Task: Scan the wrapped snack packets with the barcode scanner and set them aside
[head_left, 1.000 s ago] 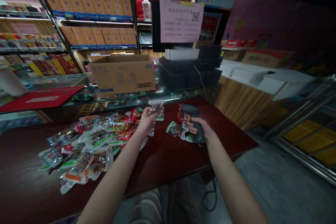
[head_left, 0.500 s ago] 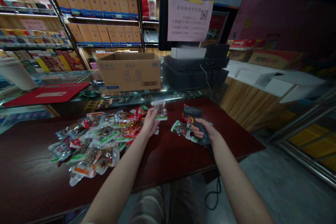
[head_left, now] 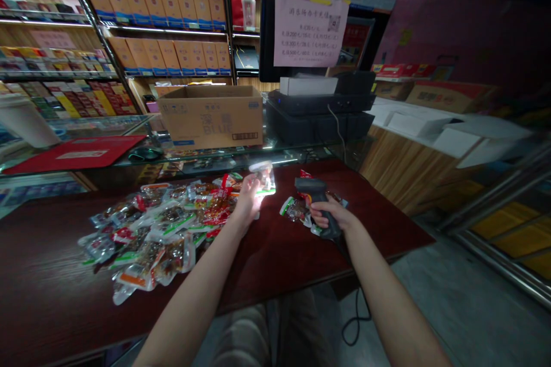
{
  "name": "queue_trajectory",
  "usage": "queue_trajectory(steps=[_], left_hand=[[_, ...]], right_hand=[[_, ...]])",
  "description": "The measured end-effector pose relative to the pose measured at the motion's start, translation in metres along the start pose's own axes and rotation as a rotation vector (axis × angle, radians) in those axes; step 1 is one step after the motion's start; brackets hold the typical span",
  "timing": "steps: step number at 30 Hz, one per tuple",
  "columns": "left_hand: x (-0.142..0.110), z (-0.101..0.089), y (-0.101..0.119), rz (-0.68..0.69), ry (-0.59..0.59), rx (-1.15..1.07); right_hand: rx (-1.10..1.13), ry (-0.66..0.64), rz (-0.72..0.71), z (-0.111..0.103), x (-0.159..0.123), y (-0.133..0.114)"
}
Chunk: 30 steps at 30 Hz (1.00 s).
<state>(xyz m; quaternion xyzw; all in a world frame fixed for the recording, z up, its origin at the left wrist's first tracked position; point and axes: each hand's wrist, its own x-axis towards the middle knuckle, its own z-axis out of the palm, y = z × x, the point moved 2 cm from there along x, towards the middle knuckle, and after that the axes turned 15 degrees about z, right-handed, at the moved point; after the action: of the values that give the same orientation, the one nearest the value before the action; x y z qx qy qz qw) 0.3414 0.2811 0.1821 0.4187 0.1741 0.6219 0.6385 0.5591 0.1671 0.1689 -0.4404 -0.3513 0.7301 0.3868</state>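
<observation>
My left hand (head_left: 248, 198) is closed on the edge of a clear snack packet (head_left: 266, 179) with a green stripe, lifted above the dark red table. Bright light falls on this packet and on my fingers. In my right hand (head_left: 331, 212) is a dark barcode scanner (head_left: 313, 186), gripped by its handle, its head turned left toward the packet. Several snack packets (head_left: 295, 210) lie under and behind the scanner, partly hidden by it. A wide heap of similar packets (head_left: 172, 215), with green, orange and red markings, spreads to the left of my left hand.
Beyond the table (head_left: 267, 264), a glass counter holds an open cardboard box (head_left: 212, 117), a red mat (head_left: 77, 153), a computer mouse (head_left: 145, 153) and a white cup (head_left: 26, 120). A monitor with a paper notice (head_left: 310, 31) stands behind. The scanner's cable (head_left: 356, 321) hangs near the floor.
The scanner has tilted and shifted slightly left, its head now facing the packet. Light now shines on the packet and my left fingers. My left hand has barely moved.
</observation>
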Motion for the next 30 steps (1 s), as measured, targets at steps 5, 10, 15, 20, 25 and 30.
queue_trajectory(steps=[5,10,15,20,25,30], left_hand=[[-0.001,0.0,0.0,0.003,-0.016,0.026],[0.005,-0.009,0.012,0.118,0.02,0.578],[0.004,-0.016,0.051,0.29,-0.116,1.522],[-0.001,-0.019,0.07,0.34,-0.078,2.049],[-0.011,-0.006,0.036,0.502,-0.645,1.942],[-0.019,-0.011,0.016,0.051,-0.654,2.003]], right_hand=[[0.008,-0.003,-0.014,0.003,-0.004,-0.004],[0.078,-0.026,-0.062,-0.002,-0.002,-0.006],[0.132,-0.03,-0.124,-0.007,-0.002,-0.007],[0.135,-0.026,-0.125,-0.006,-0.002,-0.007],[0.117,-0.011,-0.121,-0.008,0.0,-0.005],[0.144,-0.03,-0.146,-0.009,-0.002,-0.007]])
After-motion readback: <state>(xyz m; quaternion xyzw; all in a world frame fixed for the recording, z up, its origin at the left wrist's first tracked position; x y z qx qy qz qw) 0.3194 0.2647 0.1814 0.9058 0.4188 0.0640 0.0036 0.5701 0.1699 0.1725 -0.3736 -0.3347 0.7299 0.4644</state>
